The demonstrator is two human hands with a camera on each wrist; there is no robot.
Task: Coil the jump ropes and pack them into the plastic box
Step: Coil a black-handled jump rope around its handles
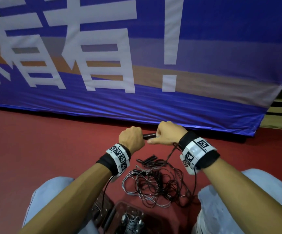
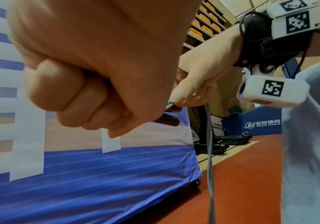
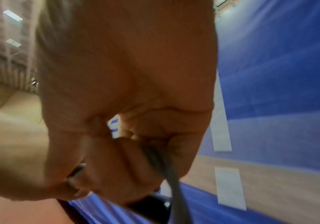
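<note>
My left hand [image 1: 132, 137] and right hand [image 1: 166, 133] are raised side by side over the red floor. Both grip the black handles [image 1: 149, 135] of one jump rope; the dark handle ends [image 2: 169, 120] poke out of my left fist. That rope's dark cord [image 1: 170, 153] runs out of my right fist [image 3: 136, 151] down to a tangled pile of jump ropes [image 1: 157, 184] on the floor between my knees. Several loose black handles [image 1: 149, 160] lie at the pile's far edge. The clear plastic box [image 1: 118, 210] sits at the bottom, near my left leg, with coiled ropes inside.
A large blue banner [image 1: 136, 56] with white characters stands right behind my hands, its bottom edge on the floor. My knees [image 1: 248, 196] flank the rope pile. Dark gym equipment [image 2: 230, 142] and a blue padded block [image 2: 262, 122] stand off to the right.
</note>
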